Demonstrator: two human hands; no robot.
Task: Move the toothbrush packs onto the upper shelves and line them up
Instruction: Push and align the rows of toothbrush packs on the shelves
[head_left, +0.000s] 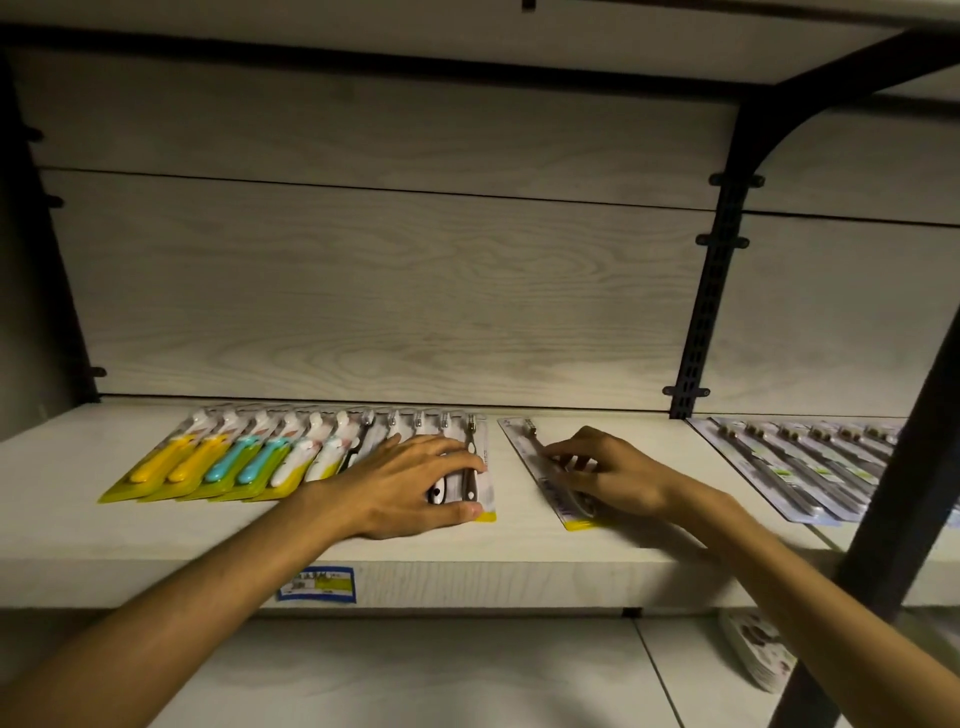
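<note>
The toothbrush pack (550, 467) lies right of centre, apart from the row (291, 457); our right hand (597, 475) pinches it, our left hand (410, 480) lies flat on the row's end, so we slide it left, edges parallel.

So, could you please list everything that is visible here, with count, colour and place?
toothbrush pack row: overlapping packs, count unclear; yellow, teal, white, then dark handles; shelf left.
single pack: one, pale card with yellow bottom edge; shelf centre, apart from the row.
grey pack row: several, grey; next shelf, right.
shelf: one, pale wood.
price label: one, blue-edged; shelf front.
black upright: one; back right.
stack of cards: one; lower shelf, right.
left hand: lies flat on the row's right end.
right hand: fingers curled on the single pack.
</note>
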